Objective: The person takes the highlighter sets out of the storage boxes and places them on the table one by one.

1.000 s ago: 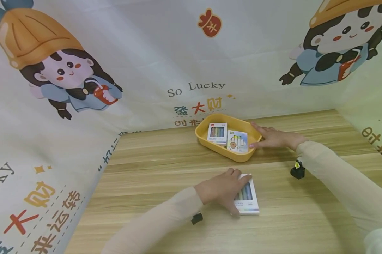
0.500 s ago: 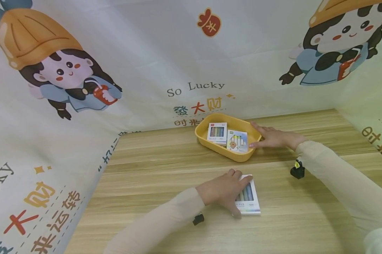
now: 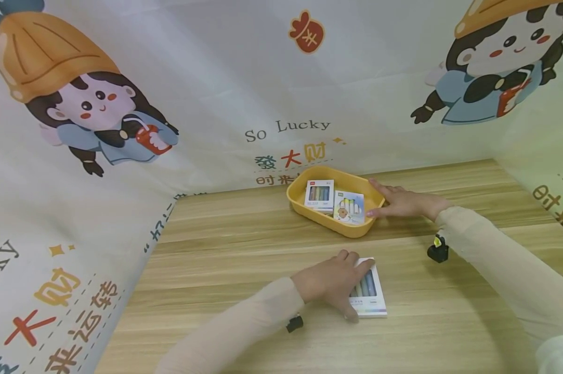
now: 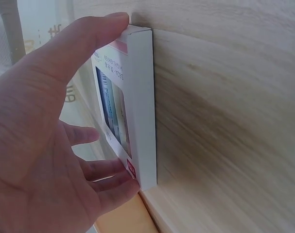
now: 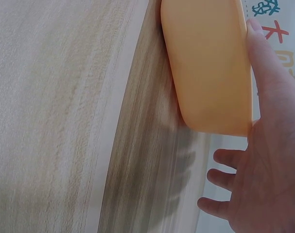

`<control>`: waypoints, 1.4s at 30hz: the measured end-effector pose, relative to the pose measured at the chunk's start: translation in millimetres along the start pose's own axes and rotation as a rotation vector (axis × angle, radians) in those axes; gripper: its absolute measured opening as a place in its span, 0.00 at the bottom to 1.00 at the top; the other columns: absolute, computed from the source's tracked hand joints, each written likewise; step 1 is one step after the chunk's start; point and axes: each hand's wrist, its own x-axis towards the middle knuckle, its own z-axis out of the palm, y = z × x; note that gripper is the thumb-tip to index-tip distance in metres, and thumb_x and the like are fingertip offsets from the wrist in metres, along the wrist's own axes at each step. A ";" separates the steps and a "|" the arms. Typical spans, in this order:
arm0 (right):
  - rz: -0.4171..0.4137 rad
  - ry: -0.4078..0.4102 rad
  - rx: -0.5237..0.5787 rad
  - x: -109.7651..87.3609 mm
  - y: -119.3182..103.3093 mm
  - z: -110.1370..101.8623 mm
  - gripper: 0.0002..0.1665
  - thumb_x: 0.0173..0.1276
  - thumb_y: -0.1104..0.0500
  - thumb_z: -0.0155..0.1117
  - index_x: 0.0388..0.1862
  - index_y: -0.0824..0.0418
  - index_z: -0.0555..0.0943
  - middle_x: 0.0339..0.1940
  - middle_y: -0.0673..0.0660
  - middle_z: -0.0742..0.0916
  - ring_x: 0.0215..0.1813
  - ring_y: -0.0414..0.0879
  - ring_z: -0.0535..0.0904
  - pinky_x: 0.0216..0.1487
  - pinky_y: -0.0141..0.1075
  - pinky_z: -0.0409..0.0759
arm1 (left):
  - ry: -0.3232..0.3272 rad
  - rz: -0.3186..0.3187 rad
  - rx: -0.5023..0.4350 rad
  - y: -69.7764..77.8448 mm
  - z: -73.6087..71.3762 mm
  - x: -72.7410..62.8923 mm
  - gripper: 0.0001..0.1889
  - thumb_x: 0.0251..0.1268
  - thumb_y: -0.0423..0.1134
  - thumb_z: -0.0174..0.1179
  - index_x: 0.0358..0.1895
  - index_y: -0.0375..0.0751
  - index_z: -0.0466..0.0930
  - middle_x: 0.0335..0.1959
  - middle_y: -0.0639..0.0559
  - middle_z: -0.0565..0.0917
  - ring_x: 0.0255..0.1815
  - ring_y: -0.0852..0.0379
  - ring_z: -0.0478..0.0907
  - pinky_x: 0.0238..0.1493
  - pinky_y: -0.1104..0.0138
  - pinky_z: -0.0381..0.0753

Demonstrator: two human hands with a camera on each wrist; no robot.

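In the head view my left hand (image 3: 330, 283) spans a flat white box of highlighters (image 3: 369, 298) lying on the table. The left wrist view shows the thumb at one end of the box (image 4: 141, 107) and fingertips at the other, with the palm held off its window. My right hand (image 3: 407, 202) grips the right end of a yellow plastic basket (image 3: 309, 214), thumb over the rim. In the right wrist view, several fingers of the right hand (image 5: 271, 160) hang off the basket wall (image 5: 208, 68). Two smaller boxes, a striped-window one (image 3: 319, 195) and a bear-printed one (image 3: 349, 206), lie inside the basket.
A wood-grain table (image 3: 225, 249) lies under everything. Behind the basket rises a printed cloth backdrop (image 3: 215, 78), which also covers the left and right sides. Small black wrist cameras (image 3: 437, 249) sit under both sleeves.
My left hand and the box of highlighters have shifted slightly to the right on the table. The right hand and basket look unchanged.
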 end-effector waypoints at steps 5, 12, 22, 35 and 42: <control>-0.006 0.012 0.001 1.3 0.5 -0.7 0.63 0.65 0.26 0.52 0.82 0.50 0.30 0.82 0.70 0.48 0.79 0.76 0.43 0.72 0.76 0.45 | -0.005 -0.016 -0.010 0.5 -1.0 0.4 0.63 0.42 0.70 0.71 0.80 0.53 0.45 0.74 0.46 0.64 0.72 0.51 0.64 0.75 0.64 0.68; -0.011 0.014 0.000 3.4 1.0 -0.8 0.63 0.65 0.25 0.52 0.82 0.50 0.30 0.82 0.70 0.48 0.79 0.76 0.44 0.73 0.75 0.45 | -0.015 -0.021 -0.013 0.3 -1.1 1.5 0.63 0.43 0.70 0.71 0.80 0.53 0.45 0.75 0.47 0.63 0.73 0.51 0.63 0.75 0.63 0.68; -0.016 -0.002 0.014 -2.7 -5.9 -6.0 0.63 0.66 0.27 0.53 0.82 0.51 0.30 0.81 0.71 0.48 0.79 0.76 0.42 0.73 0.75 0.44 | -0.035 -0.025 -0.013 0.6 -2.1 1.9 0.63 0.43 0.71 0.70 0.80 0.53 0.44 0.77 0.45 0.60 0.75 0.50 0.61 0.76 0.63 0.66; -0.011 -0.008 0.031 -1.3 -4.3 -4.8 0.64 0.66 0.27 0.53 0.81 0.52 0.29 0.82 0.71 0.46 0.79 0.77 0.41 0.73 0.75 0.42 | -0.028 -0.015 0.006 2.4 -3.2 1.6 0.63 0.41 0.71 0.71 0.80 0.53 0.47 0.75 0.44 0.63 0.73 0.50 0.63 0.76 0.64 0.66; -0.019 -0.010 0.026 -1.1 -3.0 -2.1 0.63 0.66 0.28 0.53 0.81 0.52 0.29 0.81 0.72 0.47 0.78 0.77 0.42 0.73 0.75 0.43 | -0.049 -0.024 -0.045 -0.5 -3.8 1.0 0.66 0.38 0.74 0.69 0.80 0.53 0.44 0.79 0.44 0.57 0.78 0.48 0.58 0.79 0.61 0.62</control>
